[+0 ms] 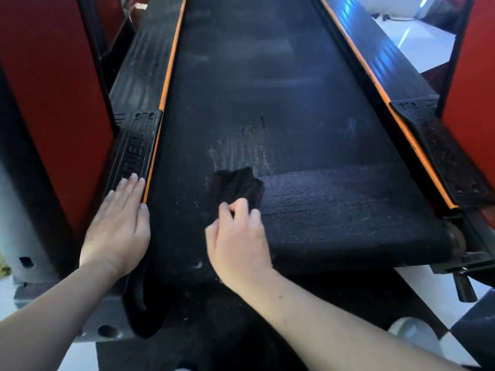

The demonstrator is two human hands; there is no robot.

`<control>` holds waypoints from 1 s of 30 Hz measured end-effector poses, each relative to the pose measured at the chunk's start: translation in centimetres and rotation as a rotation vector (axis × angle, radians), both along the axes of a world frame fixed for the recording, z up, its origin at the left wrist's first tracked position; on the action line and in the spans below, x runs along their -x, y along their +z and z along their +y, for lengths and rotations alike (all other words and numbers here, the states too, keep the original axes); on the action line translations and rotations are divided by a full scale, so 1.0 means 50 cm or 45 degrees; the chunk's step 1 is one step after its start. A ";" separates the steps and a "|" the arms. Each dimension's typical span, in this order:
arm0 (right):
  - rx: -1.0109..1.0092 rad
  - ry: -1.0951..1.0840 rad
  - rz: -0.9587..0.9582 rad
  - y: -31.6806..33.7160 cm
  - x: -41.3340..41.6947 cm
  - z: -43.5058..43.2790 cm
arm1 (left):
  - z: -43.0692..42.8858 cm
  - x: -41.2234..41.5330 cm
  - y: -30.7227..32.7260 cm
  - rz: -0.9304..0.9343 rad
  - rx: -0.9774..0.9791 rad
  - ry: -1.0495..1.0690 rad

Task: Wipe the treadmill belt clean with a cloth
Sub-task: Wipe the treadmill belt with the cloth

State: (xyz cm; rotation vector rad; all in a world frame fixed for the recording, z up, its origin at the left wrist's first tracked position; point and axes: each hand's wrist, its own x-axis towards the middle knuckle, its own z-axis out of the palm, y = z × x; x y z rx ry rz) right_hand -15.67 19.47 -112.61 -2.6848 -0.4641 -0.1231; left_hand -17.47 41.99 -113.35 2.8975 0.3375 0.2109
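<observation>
— Holding what, that right hand (238, 236)?
— The cloth (235, 184). Fingers curl on its near edge and press it to the belt (267, 89), mid-width, close to the belt's near end.
— And the left hand (120, 226)?
— Flat, fingers straight, on the rail (134, 156) along the belt's left edge. It holds nothing.
— Where's the dirt?
— A pale dust patch (238, 153) lies just up the belt from the cloth. Right of the cloth the belt looks darker, likely wiped. The belt runs lengthwise away from the person, so I'd judge the next stroke goes forward. The right hand is nearer.
— Containers?
— None seen.
</observation>
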 end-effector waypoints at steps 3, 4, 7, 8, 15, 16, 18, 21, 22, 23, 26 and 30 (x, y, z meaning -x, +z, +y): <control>-0.119 0.142 0.108 0.018 0.011 0.051 | -0.005 0.003 0.004 -0.050 0.100 0.091; -0.169 0.202 0.155 0.022 0.013 0.064 | -0.006 0.005 0.005 -0.061 0.116 0.126; -0.312 0.375 0.346 0.032 0.011 0.092 | -0.006 0.006 0.008 -0.071 0.149 0.178; -0.345 0.414 0.408 0.034 0.010 0.101 | -0.006 0.006 0.009 -0.073 0.165 0.179; -0.373 0.526 0.604 0.033 -0.012 0.130 | -0.014 0.009 0.021 -0.069 0.222 0.185; -0.384 0.532 0.618 0.031 -0.015 0.130 | -0.014 0.009 0.021 -0.070 0.223 0.186; -0.412 0.528 0.636 0.033 -0.013 0.132 | -0.013 0.009 0.018 -0.070 0.226 0.194; -0.404 0.524 0.648 0.044 -0.015 0.141 | -0.010 0.005 0.011 -0.082 0.235 0.198; -0.397 0.531 0.658 0.046 -0.018 0.141 | -0.005 0.003 0.007 -0.089 0.231 0.189; -0.386 0.546 0.659 0.047 -0.021 0.138 | 0.002 0.001 0.001 -0.097 0.235 0.177; -0.349 0.585 0.572 0.041 -0.021 0.124 | 0.017 -0.003 -0.015 -0.107 0.222 0.146; -0.326 0.526 0.375 0.025 -0.014 0.099 | 0.012 0.000 -0.005 -0.097 0.203 0.167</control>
